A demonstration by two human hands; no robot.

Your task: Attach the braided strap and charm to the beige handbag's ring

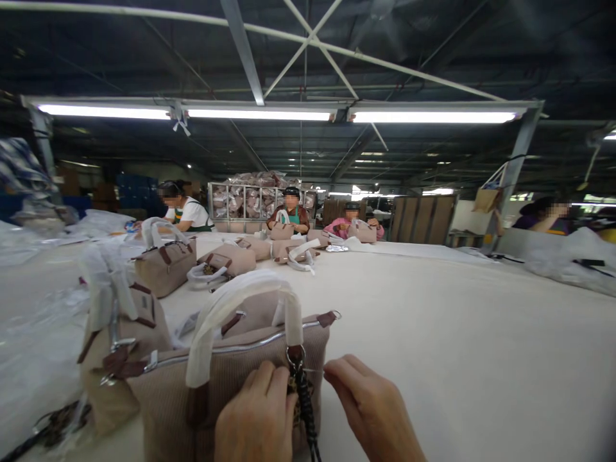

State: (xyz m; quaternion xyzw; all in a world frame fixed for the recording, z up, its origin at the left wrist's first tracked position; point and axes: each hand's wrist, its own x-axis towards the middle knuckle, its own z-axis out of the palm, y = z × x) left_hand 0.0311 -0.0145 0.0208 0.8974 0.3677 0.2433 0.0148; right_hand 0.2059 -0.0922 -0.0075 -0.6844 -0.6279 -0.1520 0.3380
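Observation:
A beige ribbed handbag [240, 366] with brown trim and a silver zipper stands upright in front of me, its handle [212, 321] wrapped in white material. From a ring near the handle's right base hangs a black braided strap [304, 398], beside a patterned piece. My left hand [257, 410] is closed against the bag's front, just left of the strap; what its fingers hold is hidden. To the right of the strap, my right hand [368, 401] has thumb and forefinger pinched at the end of a thin pale strand [314, 369].
More beige bags stand at the left [122, 346] and lie farther back [228, 258] on the white table [433, 321]. Clear plastic [33, 333] covers the left side. Several people sit beyond, one holding a bag [362, 232]. Plastic bags [568, 256] lie far right.

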